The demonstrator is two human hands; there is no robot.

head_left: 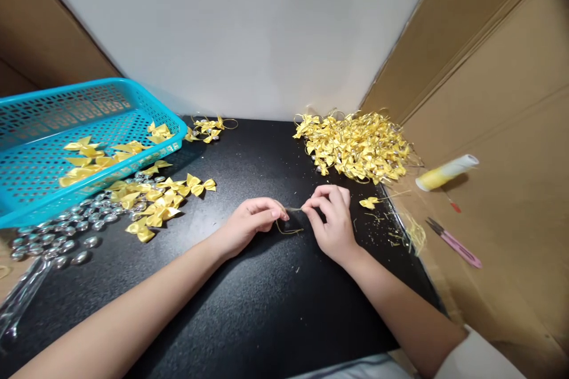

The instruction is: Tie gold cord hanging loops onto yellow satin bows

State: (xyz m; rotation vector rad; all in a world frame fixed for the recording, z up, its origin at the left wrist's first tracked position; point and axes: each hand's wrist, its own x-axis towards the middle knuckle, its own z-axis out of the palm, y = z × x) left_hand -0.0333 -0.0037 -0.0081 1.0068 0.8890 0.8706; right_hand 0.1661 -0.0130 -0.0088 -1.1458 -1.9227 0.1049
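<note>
A thin gold cord point(291, 231) runs between my two hands above the middle of the black tabletop point(249, 314). My left hand point(260, 219) pinches it between thumb and fingers, and a loose end curls down below the fingertips. Pinching the cord a short way to the right, my right hand point(329, 219) has its fingertips pressed together. The stretch between the hands looks taut. Whether anything else sits inside the fingers is hidden. Just right of my right hand lies a single yellow ribbon bow point(370, 202).
A blue perforated basket point(133, 86) with yellow bows stands left. Near it lie loose bows point(155, 213) and silvery beads point(82, 225). A heap of corded bows point(355, 145) sits back right. Thread clippings point(415, 234), pink-handled snips point(457, 247) and a yellow-white spool point(447, 173) are right.
</note>
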